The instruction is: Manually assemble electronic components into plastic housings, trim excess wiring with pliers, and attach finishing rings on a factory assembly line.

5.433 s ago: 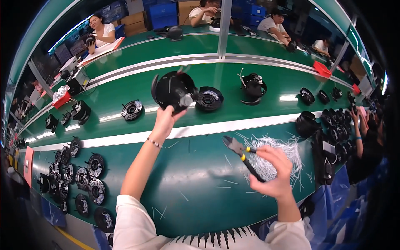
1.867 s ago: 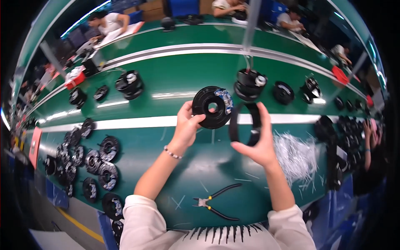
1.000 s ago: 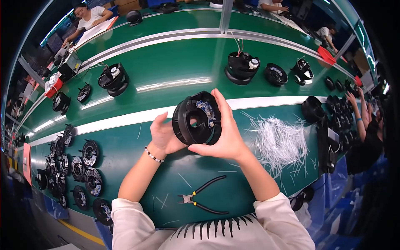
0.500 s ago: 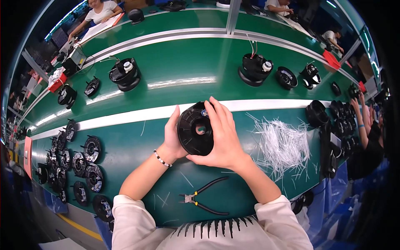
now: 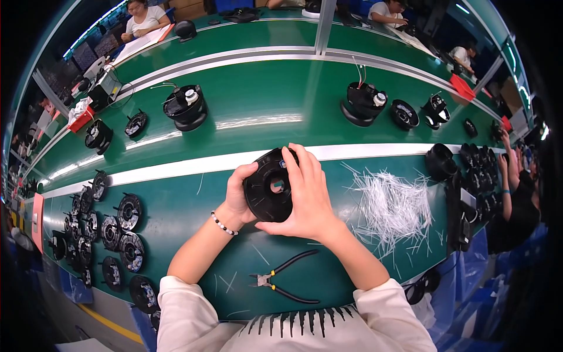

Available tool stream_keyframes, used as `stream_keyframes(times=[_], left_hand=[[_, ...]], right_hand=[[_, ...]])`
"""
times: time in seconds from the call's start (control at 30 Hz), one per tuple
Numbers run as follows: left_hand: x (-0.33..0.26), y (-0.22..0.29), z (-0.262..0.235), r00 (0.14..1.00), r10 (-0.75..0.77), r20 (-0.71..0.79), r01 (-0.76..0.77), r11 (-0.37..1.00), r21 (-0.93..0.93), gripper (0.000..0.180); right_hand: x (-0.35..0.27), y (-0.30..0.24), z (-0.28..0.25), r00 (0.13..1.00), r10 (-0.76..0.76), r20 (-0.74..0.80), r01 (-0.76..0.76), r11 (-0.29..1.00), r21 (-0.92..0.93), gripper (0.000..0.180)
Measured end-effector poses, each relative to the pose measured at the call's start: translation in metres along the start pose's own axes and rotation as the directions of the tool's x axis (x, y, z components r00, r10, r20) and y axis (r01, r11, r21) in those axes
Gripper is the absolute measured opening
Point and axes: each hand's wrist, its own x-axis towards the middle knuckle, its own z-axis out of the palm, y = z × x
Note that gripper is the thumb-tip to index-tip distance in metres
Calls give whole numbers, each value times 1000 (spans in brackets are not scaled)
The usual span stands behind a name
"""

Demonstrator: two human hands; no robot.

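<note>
Both hands hold up a round black plastic housing (image 5: pixel 267 196) with a hole in its middle and a small blue-and-white part near its upper rim. My left hand (image 5: pixel 237 193) grips its left side, thumb along the edge. Over its right side curls my right hand (image 5: pixel 308 199), fingers across the top and thumb underneath. Below them, wire cutters (image 5: pixel 275 277) with black handles lie spread on the green bench. To the right is a loose heap of thin white cable ties or strips (image 5: pixel 392 208).
Several round black housings (image 5: pixel 110 230) with inner parts stand at the left. A larger black assembly (image 5: pixel 186 108) with wires and another (image 5: pixel 363 104) move or rest on the green surface beyond the white strip (image 5: pixel 176 170). A black ring-shaped part (image 5: pixel 441 162) lies right, near a co-worker's arms (image 5: pixel 508 170).
The housing has shifted slightly left and tilted in my hands. The black assemblies at the far left have shifted right in view; a co-worker across has drawn a hand in.
</note>
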Motion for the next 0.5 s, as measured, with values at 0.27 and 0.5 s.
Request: stream_keyframes(times=[0.27, 0.5], left_hand=[[-2, -18, 29, 948, 139, -286, -117, 989, 90, 47], [11, -7, 39, 936, 85, -343, -96, 995, -15, 53]], right_hand=[[-17, 17, 22, 954, -33, -299, 84, 984, 159, 103], [-18, 34, -2, 883, -312, -350, 384, 909, 159, 66]])
